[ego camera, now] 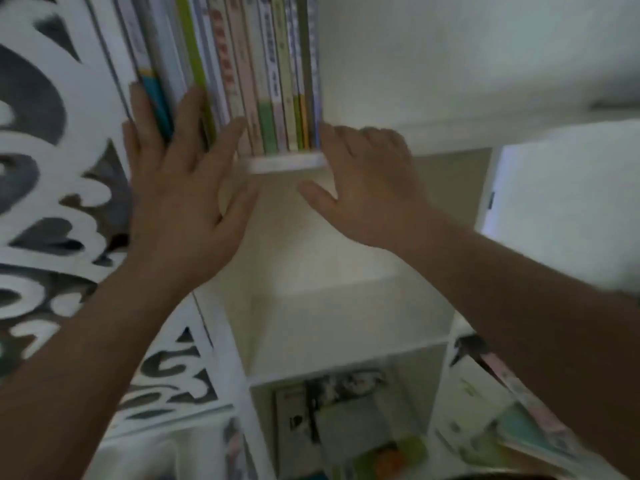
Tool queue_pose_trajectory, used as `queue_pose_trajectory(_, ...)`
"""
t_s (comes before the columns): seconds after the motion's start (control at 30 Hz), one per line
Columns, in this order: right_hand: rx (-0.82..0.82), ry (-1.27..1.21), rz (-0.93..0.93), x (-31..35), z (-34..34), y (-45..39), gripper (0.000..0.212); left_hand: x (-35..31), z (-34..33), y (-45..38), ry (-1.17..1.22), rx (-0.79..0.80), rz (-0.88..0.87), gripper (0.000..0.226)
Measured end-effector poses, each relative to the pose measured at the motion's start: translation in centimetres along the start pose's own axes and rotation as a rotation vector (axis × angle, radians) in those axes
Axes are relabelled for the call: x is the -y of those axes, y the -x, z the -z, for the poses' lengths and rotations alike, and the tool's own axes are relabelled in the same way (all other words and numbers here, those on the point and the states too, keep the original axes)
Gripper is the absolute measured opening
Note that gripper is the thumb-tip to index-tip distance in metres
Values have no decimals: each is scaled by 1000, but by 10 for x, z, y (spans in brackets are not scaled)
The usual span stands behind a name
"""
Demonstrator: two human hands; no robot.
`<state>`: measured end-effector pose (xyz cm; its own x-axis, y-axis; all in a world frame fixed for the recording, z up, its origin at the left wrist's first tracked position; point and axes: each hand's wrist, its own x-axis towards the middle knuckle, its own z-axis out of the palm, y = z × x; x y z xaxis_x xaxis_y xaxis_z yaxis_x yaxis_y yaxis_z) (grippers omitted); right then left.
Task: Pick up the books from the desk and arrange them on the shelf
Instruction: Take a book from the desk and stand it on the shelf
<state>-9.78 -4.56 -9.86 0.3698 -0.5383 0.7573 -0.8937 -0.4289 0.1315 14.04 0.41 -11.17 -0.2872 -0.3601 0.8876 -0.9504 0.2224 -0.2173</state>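
Note:
A row of several upright books (242,64) stands on a white shelf board (287,164), spines facing me, thin and coloured green, pink, blue and white. My left hand (180,188) lies with straight, spread fingers flat against the spines at the row's left end. My right hand (363,181) is at the row's right end, fingers loosely bent beside the last book, thumb stretched out below the board. Neither hand holds anything.
A white cut-out side panel (52,168) borders the shelf on the left. Below the board is a cream compartment (329,271), then a lower one with flat-lying books (346,420). More books (502,420) lie at the lower right. A white wall (467,57) is beside the row.

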Motion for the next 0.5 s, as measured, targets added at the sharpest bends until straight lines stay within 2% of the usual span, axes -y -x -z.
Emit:
queue_pose_trajectory(0.13, 45, -254, 132, -16, -35, 96, 69, -75, -10, 117, 466, -36, 178, 27)
queue_pose_trajectory(0.2, 126, -418, 111, -23, -59, 147, 60, -106, -28, 165, 601, 54, 309, 18)
queue_pose_trajectory(0.3, 274, -472, 75, -37, -96, 222, 41, -136, -73, 225, 733, 318, 404, 18)
queue_pose_trajectory(0.4, 383, -518, -76, -54, -132, 288, 31, -167, -128, 285, 824, 626, 438, 17)
queue_pose_trajectory(0.5, 725, -561, -293, -66, -173, 334, 32, -204, -178, 328, 861, 873, 433, 20)
